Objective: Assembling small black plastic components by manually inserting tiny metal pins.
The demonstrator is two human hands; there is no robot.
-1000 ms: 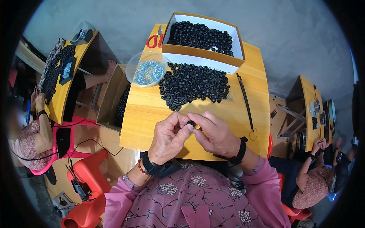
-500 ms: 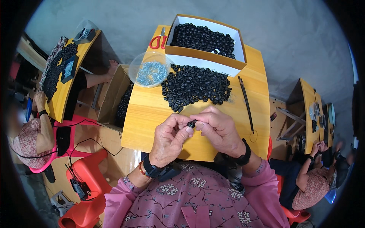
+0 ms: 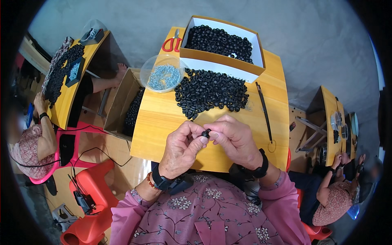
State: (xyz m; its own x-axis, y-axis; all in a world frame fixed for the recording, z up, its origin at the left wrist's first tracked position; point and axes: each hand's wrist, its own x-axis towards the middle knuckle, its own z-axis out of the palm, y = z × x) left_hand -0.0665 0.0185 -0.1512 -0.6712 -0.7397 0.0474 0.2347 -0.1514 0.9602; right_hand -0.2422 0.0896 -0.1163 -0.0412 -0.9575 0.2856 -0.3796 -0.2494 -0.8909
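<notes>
Here, the left hand and right hand together pinch one small black piece, held between them. Beyond the grip lie heaped black pieces; past it leftward, a clear tub of pale-blue bits; rightward, a black rod.
</notes>
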